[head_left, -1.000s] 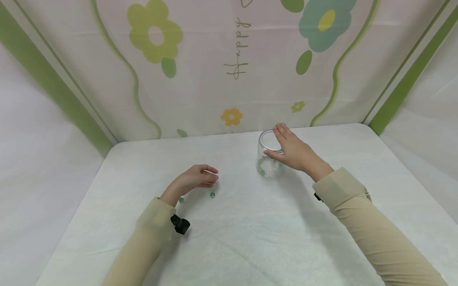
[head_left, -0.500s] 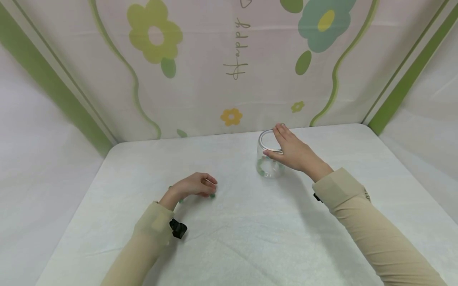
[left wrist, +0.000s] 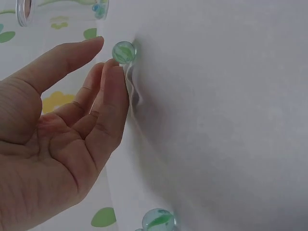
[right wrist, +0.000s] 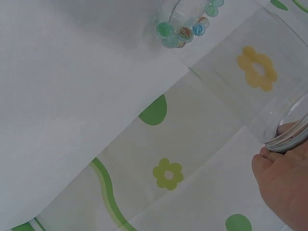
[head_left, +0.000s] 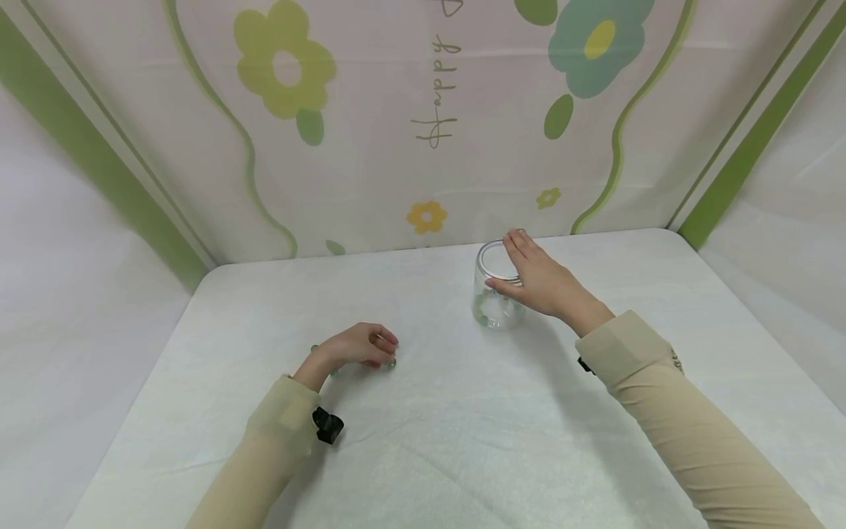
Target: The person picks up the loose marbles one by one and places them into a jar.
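My left hand (head_left: 357, 345) is low over the table, thumb apart from its bent fingers. A clear green-swirled glass marble (left wrist: 124, 52) lies right at the fingertips; in the left wrist view a gap shows between it and the thumb. To the right, a clear glass jar (head_left: 481, 279) stands upright, its mouth uncovered. Several marbles (right wrist: 185, 33), green, blue and brown, lie at its bottom. My right hand (head_left: 545, 283) rests on the jar's rim, fingers straight across its right side and thumb along the near edge.
Another marble (left wrist: 159, 220) lies on the table near the left wrist, and one more (head_left: 314, 349) shows just behind that wrist. The white-covered table (head_left: 423, 455) ends at a flower-patterned cloth wall (head_left: 370, 176), close behind the jar.
My left hand has come down and slightly toward me, reaching the marble that lay apart from it before. The right hand and the jar keep their place.
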`<control>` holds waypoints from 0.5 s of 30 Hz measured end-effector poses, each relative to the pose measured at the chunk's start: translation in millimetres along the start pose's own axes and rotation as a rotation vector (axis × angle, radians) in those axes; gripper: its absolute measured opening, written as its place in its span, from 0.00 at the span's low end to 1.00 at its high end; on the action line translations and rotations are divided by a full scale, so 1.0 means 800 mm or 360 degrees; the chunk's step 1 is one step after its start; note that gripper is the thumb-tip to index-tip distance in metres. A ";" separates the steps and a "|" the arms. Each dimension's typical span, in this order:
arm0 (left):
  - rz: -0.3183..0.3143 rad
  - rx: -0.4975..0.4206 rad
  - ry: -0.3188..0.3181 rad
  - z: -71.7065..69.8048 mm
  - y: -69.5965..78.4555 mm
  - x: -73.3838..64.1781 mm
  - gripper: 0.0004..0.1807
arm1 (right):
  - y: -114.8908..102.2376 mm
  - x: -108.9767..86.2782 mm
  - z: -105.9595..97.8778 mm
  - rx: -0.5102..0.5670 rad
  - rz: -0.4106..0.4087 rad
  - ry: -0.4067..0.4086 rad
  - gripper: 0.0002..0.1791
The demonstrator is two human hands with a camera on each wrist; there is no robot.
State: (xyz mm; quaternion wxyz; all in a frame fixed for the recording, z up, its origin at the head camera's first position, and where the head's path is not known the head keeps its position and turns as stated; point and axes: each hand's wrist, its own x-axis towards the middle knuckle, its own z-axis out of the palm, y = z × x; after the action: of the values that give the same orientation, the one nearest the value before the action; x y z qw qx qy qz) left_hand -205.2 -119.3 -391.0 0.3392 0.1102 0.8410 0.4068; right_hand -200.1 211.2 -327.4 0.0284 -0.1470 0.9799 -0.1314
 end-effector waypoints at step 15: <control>0.0009 0.0057 0.0019 0.004 -0.001 0.002 0.17 | 0.000 0.000 -0.001 -0.0001 0.0013 -0.0015 0.50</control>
State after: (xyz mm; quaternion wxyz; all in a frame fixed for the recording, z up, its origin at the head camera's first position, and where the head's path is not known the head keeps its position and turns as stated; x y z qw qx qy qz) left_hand -204.1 -117.4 -393.7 0.3310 0.1164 0.8498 0.3933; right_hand -199.8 211.2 -326.9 0.0335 -0.1437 0.9804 -0.1302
